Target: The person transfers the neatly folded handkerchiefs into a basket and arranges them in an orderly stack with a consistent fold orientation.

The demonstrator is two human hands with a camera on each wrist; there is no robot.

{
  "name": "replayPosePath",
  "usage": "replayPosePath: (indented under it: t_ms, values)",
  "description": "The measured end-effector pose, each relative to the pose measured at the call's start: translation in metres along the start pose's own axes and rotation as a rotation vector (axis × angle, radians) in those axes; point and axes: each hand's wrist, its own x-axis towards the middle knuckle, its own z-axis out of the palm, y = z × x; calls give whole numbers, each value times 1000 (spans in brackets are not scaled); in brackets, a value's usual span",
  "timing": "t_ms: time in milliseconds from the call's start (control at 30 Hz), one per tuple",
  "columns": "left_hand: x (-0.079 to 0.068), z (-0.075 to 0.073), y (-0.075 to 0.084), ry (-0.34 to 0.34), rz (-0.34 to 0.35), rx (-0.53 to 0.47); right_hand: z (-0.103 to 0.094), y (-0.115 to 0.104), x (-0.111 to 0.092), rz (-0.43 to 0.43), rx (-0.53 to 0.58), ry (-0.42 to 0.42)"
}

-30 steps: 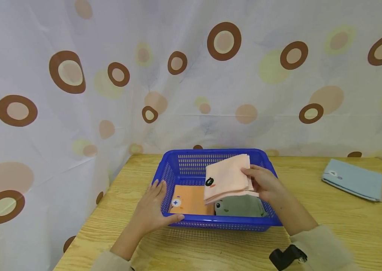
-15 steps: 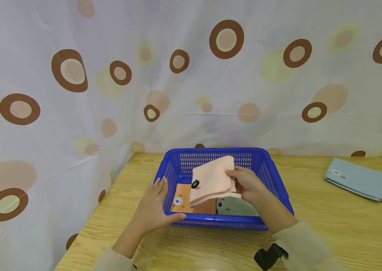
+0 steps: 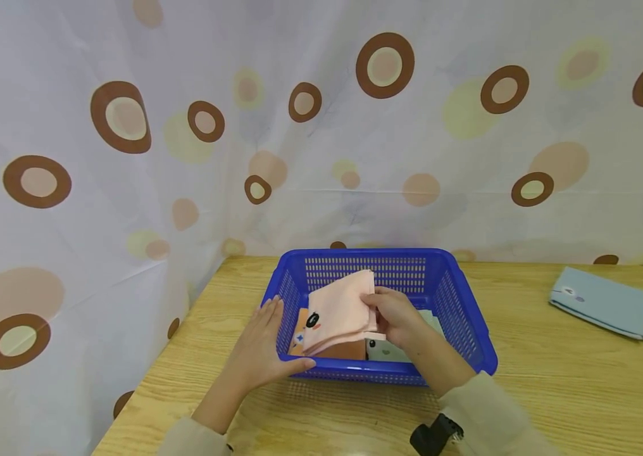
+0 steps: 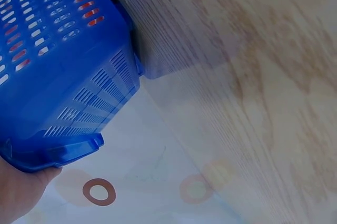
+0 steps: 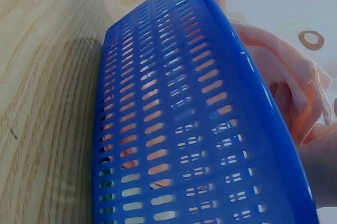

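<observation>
My right hand [image 3: 398,316] pinches a folded pink cloth [image 3: 341,307] by its right edge, thumb on top, inside the blue plastic basket [image 3: 367,365]. The cloth, with a black eye print, is tilted above a folded orange cloth [image 3: 350,349] and covers much of it. To the right, a pale green cloth [image 3: 390,352] lies in the basket, partly behind my right hand. My left hand [image 3: 259,348] rests on the basket's left front corner, fingers straight and thumb along the front rim. In the right wrist view the pink cloth [image 5: 274,58] shows beyond the basket wall [image 5: 174,92].
A folded light blue cloth [image 3: 606,304] lies on the wooden table [image 3: 532,392] to the right of the basket. Behind and on the left hangs a white curtain [image 3: 321,152] with brown ring prints. A black strap [image 3: 435,434] is on my right sleeve.
My right hand has carried the pink cloth left and slightly down, from above the green cloth to above the orange one. My left hand has stayed at the basket's corner.
</observation>
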Motion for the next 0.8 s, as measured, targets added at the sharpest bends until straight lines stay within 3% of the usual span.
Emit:
replayPosePath:
  t_ms: [800]
  values:
    - [0,-1,1,8,-13,-6,32,16,18,56,2,77]
